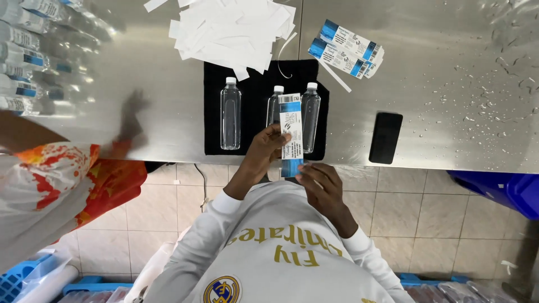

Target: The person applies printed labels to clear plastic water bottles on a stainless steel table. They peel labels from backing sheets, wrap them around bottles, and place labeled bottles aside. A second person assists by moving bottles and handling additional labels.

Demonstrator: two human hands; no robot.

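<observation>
Blue-and-white label strip [291, 134], upright, held

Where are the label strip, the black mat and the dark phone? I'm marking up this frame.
label strip [291, 120], head view, its white middle.
black mat [255, 101], head view, bare cloth between bottles.
dark phone [386, 137], head view, screen centre.

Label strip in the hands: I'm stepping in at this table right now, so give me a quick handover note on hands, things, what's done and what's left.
Left hand pinches the upper part of a blue-and-white label strip; right hand grips its lower end. The strip is held upright above the table edge, stuck to nothing.
Three clear, white-capped bottles lie on the black mat: left bottle, middle bottle partly behind the strip, right bottle. None wears a label.
Spare labels lie far right of the mat, a pile of white backing strips beyond it, and a dark phone to the right.
Done: none of the three labelled. Left: all three.
</observation>
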